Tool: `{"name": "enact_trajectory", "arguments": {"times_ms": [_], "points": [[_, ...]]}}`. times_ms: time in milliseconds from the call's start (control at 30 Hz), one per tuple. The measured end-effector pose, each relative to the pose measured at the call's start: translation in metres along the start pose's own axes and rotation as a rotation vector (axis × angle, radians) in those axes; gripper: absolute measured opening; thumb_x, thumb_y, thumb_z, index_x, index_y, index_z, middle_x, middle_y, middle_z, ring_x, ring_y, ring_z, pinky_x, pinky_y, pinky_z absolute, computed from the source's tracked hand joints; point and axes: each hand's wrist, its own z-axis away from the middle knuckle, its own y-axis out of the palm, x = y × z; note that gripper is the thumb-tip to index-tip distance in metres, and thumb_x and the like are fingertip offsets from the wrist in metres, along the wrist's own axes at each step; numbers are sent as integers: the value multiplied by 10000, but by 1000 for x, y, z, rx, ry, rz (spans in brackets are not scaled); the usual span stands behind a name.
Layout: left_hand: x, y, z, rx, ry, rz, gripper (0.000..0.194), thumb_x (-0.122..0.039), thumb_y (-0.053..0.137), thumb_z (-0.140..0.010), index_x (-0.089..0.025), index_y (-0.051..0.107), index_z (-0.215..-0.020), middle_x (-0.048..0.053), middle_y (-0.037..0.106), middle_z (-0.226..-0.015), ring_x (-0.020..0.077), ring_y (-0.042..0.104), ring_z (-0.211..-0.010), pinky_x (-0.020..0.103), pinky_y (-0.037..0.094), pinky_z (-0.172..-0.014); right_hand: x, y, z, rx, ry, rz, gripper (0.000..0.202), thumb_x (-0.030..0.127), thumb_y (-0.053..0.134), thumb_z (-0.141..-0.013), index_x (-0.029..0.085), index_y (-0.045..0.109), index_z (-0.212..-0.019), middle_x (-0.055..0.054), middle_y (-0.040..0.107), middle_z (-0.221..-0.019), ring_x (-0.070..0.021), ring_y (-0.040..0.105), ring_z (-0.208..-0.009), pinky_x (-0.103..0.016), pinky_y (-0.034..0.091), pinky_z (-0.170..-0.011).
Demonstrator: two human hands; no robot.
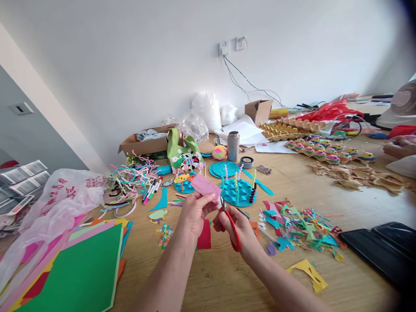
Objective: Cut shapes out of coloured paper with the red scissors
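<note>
Seen from the head camera, the bumpy blue base [244,198] makes a good landmark. Just in front of it and to its left, the left hand [196,213] pinches a piece of purple paper [200,186] marked with a line, while the right hand [234,222] grips red-handled scissors [236,237], blades at the paper's edge. Both forearms block part of the table [136,247] nearer than the base, and a red paper piece [204,237] shows between them. Paper scraps [302,225] lie right of the base; behind it stand a tape roll [247,165] and a metal flask [233,147]; left of it are markers [152,191].

The base is round with raised peaks, and fuzzy stems [236,188] stand upright on it. The scraps are thin, angular and many-coloured. A tangle of fuzzy strands [130,184] sits farther left of the base; torn brown pieces [360,175] lie crumpled to its far right.

Behind and left of the base, a cardboard box [130,146] holds pale bluish material [151,135]; directly behind, a clear plastic bag [206,112] is plump with white stuff
</note>
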Motion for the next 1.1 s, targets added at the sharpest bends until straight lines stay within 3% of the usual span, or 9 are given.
{"name": "enact_trajectory", "arguments": {"times_ms": [300,600,1100], "points": [[9,7,3,-58,25,-10,233,-227,828,-481,-99,673,-599,41,663,-593,117,599,-553,250,491,-619,5,0,1,-6,46,22,482,559,794,-598,167,524,-676,-4,601,-558,-129,526,-539,-261,417,-567],[16,9,3,-82,45,5,221,-226,828,-499,-103,681,-607,35,656,-579,111,591,-550,228,479,-593,4,-2,3,-3,72,16,446,539,756,-667,171,504,-683,11,593,-528,-112,546,-486,-234,428,-512],[18,9,3,-116,65,-1,192,-225,819,-508,-109,684,-582,29,648,-564,103,582,-534,226,472,-593,4,-3,0,2,140,37,439,513,771,-638,161,513,-676,19,604,-512,-101,571,-404,-191,413,-411]]}}
